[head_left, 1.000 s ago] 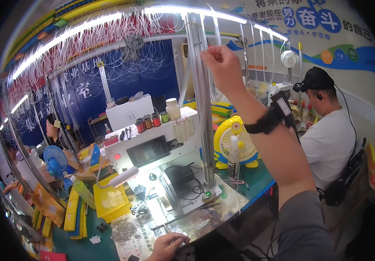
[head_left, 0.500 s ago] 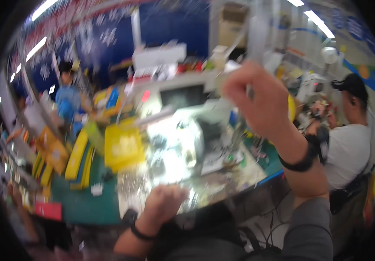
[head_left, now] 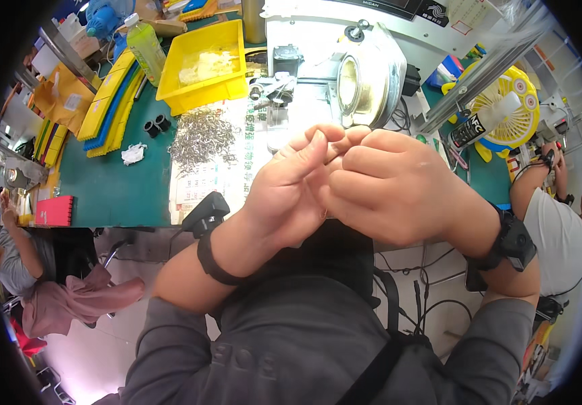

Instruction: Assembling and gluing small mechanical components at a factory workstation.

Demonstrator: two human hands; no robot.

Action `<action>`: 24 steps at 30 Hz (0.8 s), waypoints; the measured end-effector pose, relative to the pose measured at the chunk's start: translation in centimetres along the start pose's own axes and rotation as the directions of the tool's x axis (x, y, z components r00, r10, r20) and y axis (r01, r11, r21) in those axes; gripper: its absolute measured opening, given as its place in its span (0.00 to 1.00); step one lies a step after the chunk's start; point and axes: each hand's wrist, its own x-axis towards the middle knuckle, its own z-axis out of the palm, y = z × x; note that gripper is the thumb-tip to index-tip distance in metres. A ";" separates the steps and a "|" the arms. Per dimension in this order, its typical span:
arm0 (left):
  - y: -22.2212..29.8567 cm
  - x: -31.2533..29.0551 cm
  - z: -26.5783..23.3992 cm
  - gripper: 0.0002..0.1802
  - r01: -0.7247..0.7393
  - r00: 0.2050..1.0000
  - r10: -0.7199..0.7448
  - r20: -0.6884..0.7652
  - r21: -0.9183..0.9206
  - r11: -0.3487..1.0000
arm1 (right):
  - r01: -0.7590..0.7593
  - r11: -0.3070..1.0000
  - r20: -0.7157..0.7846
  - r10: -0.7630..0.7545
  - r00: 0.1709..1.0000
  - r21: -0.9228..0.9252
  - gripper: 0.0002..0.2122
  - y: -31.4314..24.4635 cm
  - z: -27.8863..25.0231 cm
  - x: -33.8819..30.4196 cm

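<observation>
My left hand (head_left: 287,192) and my right hand (head_left: 395,185) are raised together in front of my body, above the table's near edge, their fingertips meeting. The right fingers are curled into a loose fist. The left thumb is pressed against bent fingers. Whatever they pinch, if anything, is hidden or too small to make out. Left of them, a heap of small metal pieces (head_left: 203,142) lies on a printed sheet (head_left: 237,182). Just beyond the hands stands a bench machine with a round metal ring (head_left: 349,84) under bright light.
A yellow tray (head_left: 210,98) with pale pieces, a green-yellow drink bottle (head_left: 145,50) and yellow-blue strips (head_left: 112,101) stand at the left. A red notebook (head_left: 54,210) lies at the edge. To the right are a metal post (head_left: 480,77), a yellow fan (head_left: 510,104) and another person's arm (head_left: 558,172).
My right hand has come down from high on the right, and my left hand has risen, so both now meet in the middle. The view has tilted downward and sharpened.
</observation>
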 end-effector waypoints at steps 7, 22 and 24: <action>-0.4 0.1 0.8 0.16 0.059 0.982 -0.030 -0.188 0.151 0.987 | -0.035 0.999 0.085 0.031 0.996 0.041 0.12 0.0 1.1 -0.7; 1.0 -2.2 1.3 0.22 -0.274 0.883 0.340 0.324 0.943 -0.187 | -0.651 0.497 0.133 0.728 0.673 0.574 0.02 -2.3 -1.0 -3.0; 1.2 -1.7 2.5 0.22 -0.321 0.862 0.287 0.418 0.888 -0.328 | -0.666 0.443 0.167 0.745 0.646 0.600 0.02 -2.6 -1.3 -2.8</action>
